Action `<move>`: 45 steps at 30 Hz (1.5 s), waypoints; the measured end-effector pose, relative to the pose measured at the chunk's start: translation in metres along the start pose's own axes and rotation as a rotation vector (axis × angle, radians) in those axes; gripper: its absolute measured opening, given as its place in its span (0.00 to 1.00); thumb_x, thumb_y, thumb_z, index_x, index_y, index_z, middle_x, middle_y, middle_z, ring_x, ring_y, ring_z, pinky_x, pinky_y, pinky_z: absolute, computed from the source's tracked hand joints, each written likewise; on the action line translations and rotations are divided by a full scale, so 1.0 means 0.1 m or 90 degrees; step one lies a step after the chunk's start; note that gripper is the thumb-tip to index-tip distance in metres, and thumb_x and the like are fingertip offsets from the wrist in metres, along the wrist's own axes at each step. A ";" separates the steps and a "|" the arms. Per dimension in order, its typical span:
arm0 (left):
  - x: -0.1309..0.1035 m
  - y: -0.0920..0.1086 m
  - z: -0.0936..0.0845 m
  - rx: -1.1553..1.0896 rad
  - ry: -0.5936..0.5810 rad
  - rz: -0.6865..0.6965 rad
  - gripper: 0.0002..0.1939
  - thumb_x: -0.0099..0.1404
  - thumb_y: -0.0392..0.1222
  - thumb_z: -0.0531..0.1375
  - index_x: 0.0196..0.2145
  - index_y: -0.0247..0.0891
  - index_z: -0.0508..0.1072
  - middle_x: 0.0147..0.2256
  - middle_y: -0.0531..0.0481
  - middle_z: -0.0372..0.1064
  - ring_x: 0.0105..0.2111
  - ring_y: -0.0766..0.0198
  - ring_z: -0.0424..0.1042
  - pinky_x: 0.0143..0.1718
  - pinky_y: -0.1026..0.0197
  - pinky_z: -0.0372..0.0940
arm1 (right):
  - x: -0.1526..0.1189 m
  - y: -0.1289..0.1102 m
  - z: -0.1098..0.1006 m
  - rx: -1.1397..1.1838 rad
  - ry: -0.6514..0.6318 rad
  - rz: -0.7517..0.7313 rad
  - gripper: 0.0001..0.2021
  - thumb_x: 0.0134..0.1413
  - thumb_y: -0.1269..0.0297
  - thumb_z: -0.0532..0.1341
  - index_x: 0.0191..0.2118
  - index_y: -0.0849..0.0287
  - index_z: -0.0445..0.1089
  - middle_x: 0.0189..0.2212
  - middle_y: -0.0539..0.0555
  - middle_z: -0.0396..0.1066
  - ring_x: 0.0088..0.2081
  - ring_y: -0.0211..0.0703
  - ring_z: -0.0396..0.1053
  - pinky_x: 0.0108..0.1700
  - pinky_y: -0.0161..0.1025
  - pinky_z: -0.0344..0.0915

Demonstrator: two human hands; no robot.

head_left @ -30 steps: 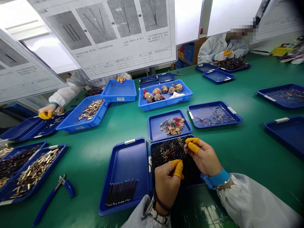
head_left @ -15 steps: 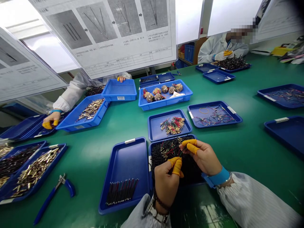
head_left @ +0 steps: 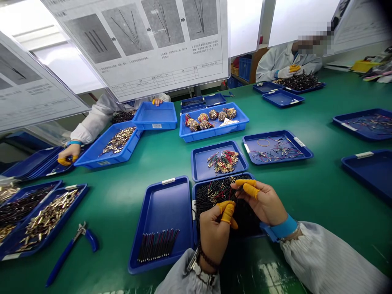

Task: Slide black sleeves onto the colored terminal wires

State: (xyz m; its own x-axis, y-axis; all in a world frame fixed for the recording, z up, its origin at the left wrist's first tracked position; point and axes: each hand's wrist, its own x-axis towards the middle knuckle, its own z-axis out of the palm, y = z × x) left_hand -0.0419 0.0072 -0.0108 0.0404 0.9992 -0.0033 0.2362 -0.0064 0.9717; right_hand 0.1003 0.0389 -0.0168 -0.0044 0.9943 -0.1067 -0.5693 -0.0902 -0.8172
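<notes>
Above a blue tray (head_left: 196,234) of short black tubes (head_left: 203,199), my two hands work close together, with yellow covers on thumbs and fingertips. My left hand (head_left: 216,230) is closed in a pinch on thin wires, whose lower ends the fingers hide. Just up and to the right, my right hand (head_left: 263,200) pinches the upper part of the thin coloured wires. Gold-tipped wires (head_left: 218,192) lie loose over the black tubes. To the left, a blue tray (head_left: 167,200) holds a neat row of black-sleeved wires (head_left: 157,246).
Behind sits a tray of bundled coloured wires (head_left: 223,161); right of it, a tray with scattered wires (head_left: 277,149). Blue-handled cutters (head_left: 72,249) lie left, near trays of gold metal parts (head_left: 50,216). A co-worker's hand (head_left: 69,155) is at far left; another co-worker (head_left: 288,63) sits opposite.
My hands stay pinched over the tray, with only small finger shifts. The co-worker's hand at the left has moved slightly, its fingers curling more.
</notes>
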 end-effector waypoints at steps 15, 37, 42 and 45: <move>-0.02 -0.03 0.01 0.130 -0.054 0.059 0.15 0.62 0.40 0.55 0.22 0.32 0.74 0.19 0.48 0.70 0.19 0.67 0.67 0.20 0.68 0.61 | 0.01 0.01 -0.01 0.025 0.032 -0.051 0.08 0.42 0.61 0.68 0.31 0.57 0.77 0.28 0.54 0.75 0.28 0.39 0.69 0.33 0.39 0.67; -0.02 0.00 -0.03 0.122 0.026 0.098 0.12 0.62 0.39 0.56 0.27 0.33 0.77 0.19 0.50 0.71 0.19 0.68 0.69 0.22 0.68 0.63 | -0.01 -0.10 -0.09 -0.304 -0.046 -0.084 0.08 0.45 0.63 0.65 0.35 0.57 0.75 0.32 0.55 0.74 0.36 0.46 0.70 0.37 0.40 0.67; -0.03 0.01 -0.03 0.163 0.030 0.108 0.13 0.61 0.40 0.57 0.24 0.33 0.76 0.19 0.49 0.72 0.20 0.67 0.69 0.23 0.68 0.63 | -0.04 -0.09 -0.05 -0.322 -0.059 -0.080 0.03 0.42 0.66 0.66 0.26 0.58 0.72 0.22 0.50 0.68 0.26 0.40 0.65 0.27 0.35 0.63; -0.04 -0.01 -0.03 0.189 0.039 0.123 0.13 0.61 0.40 0.57 0.24 0.34 0.76 0.20 0.49 0.72 0.20 0.67 0.69 0.23 0.68 0.63 | -0.06 -0.08 -0.01 -0.319 -0.055 -0.098 0.03 0.43 0.66 0.65 0.25 0.57 0.71 0.22 0.50 0.68 0.26 0.40 0.64 0.27 0.35 0.63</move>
State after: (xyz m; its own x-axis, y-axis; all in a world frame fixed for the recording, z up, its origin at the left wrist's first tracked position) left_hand -0.0452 0.0035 -0.0111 0.0561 0.9789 0.1963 0.5013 -0.1976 0.8424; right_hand 0.1057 0.0336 -0.0105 -0.0323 0.9973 0.0652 -0.1059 0.0615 -0.9925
